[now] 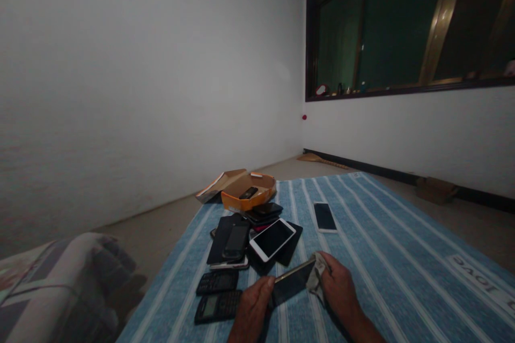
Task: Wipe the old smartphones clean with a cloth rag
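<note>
My left hand (pixel 253 305) grips the near-left end of a dark smartphone (pixel 294 282), thumb along its upper edge. At the phone's other end, my right hand (pixel 340 284) is closed on a crumpled grey cloth (pixel 317 277), which wraps over that edge. The phone is tilted, its dark face partly toward me. Just left of my left hand lie two keypad phones, a nearer one (pixel 217 306) and a farther one (pixel 218 282). Beyond them is a pile of phones, with a white smartphone (pixel 272 239) on top and a dark phone (pixel 236 241) beside it.
An orange box (pixel 241 203) with its lid open stands behind the pile, a small phone (pixel 248 193) inside. Another white-framed smartphone (pixel 325 217) lies apart on the blue striped cloth (pixel 382 257). A draped fabric (pixel 60 289) is at left; a broom (pixel 317 159) lies by the wall.
</note>
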Tool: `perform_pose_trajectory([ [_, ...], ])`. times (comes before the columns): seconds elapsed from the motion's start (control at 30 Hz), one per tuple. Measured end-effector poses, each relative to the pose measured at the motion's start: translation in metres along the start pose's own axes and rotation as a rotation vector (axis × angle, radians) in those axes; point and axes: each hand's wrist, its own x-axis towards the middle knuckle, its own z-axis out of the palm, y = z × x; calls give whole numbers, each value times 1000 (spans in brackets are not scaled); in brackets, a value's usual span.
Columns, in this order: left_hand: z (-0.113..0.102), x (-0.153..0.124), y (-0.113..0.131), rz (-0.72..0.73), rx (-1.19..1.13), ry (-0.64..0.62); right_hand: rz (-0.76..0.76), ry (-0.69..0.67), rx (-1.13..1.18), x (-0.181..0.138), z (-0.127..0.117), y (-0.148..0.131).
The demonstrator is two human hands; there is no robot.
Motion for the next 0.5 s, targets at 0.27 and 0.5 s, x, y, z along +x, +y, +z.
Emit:
perform_pose_trajectory([
  [0.27, -2, -3, 5, -32, -10, 14, -10, -47, -61, -2, 1, -2],
  [0.5, -3, -5, 6, -71, -44, 17, 15, -69, 88, -1, 1, 0],
])
